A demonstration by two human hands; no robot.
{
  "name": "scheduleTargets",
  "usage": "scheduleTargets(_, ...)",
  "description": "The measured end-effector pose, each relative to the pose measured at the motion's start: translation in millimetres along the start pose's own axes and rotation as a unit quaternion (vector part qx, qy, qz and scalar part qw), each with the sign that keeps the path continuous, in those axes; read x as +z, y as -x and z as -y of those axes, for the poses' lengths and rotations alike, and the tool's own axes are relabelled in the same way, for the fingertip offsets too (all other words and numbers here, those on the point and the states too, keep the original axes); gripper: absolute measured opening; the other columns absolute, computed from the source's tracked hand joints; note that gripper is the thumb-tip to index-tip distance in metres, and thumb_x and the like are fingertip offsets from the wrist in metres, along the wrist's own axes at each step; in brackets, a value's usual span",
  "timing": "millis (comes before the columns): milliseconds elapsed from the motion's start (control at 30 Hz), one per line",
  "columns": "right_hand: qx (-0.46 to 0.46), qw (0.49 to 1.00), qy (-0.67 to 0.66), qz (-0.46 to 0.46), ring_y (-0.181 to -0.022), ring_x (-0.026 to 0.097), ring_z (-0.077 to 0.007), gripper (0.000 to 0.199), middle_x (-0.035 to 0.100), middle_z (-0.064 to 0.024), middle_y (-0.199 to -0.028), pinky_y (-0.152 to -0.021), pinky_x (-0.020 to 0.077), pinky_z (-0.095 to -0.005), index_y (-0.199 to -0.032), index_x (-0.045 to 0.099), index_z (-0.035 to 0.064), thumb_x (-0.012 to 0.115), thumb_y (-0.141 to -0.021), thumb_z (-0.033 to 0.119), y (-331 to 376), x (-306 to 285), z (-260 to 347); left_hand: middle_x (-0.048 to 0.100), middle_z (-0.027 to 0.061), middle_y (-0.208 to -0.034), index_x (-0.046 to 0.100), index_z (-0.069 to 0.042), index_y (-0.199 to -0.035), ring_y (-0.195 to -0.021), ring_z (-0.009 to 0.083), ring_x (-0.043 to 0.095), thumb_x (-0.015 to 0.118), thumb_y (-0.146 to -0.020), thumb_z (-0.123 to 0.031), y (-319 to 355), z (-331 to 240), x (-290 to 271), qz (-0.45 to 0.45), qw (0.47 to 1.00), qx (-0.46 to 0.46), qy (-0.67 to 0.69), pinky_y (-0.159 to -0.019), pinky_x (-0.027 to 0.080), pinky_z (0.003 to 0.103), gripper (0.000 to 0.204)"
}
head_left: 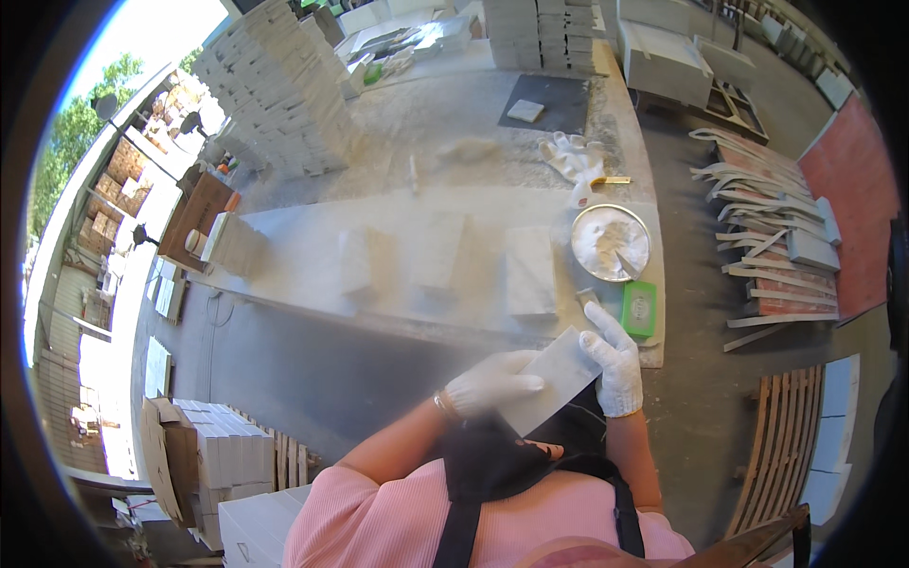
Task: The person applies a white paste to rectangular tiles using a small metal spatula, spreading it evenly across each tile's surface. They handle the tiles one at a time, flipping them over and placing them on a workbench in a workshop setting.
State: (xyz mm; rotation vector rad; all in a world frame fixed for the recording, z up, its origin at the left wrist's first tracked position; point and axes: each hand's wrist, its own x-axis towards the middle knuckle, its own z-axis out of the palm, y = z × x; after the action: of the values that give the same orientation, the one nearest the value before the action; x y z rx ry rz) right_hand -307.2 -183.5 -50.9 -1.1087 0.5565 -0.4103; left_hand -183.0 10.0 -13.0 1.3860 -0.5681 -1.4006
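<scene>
A flat, pale, rectangular tile (554, 383) lies tilted in front of my body. My left hand (492, 383), in a white glove, is closed on its left side with the thumb on the upper face. At its right edge is my gloved right hand (617, 364), its thumb against the tile and the fingers reaching past it. Close to those fingertips shows a small brownish flat piece (587, 297); I cannot tell whether it is held. On the bench beyond stand a round tin of white paste (611, 243) and a green box (639, 310).
Pale blocks (531, 273) sit in a row on the dusty bench (312, 222). White gloves (573, 161) lie behind the tin. Tall tile stacks (275, 90) rise at the back left. Pale strips (772, 227) lie to the right, above a wooden pallet (778, 445). Boxes (222, 445) stand at the lower left.
</scene>
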Motion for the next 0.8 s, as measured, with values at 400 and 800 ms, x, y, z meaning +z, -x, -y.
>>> scheduleTargets(400,0.058,0.995,-0.064,0.057,-0.077,0.058,-0.0082,0.066,0.067,-0.0036,-0.105,-0.064,0.0454,-0.0216,-0.145,0.05,0.0009,0.076,-0.086,0.013,31,1,-6,0.068,0.0049,-0.124,0.057,0.003,-0.14,-0.109,0.0116,0.062,0.07,-0.097,-0.016,-42,-37,24,-0.154,0.983,0.101,-0.001,-0.094,0.051,0.03,0.049)
scheduleTargets(800,0.029,0.999,0.017,-0.002,-0.099,0.067,-0.0169,0.064,0.066,-0.0118,-0.121,-0.079,0.0522,-0.0266,-0.153,0.04,-0.0038,0.064,-0.096,0.014,14,-17,41,0.068,0.0046,-0.12,0.058,0.002,-0.14,-0.105,0.0108,0.061,0.064,-0.102,-0.026,-62,-14,6,-0.159,0.971,0.172,0.048,-0.091,0.05,0.028,0.048)
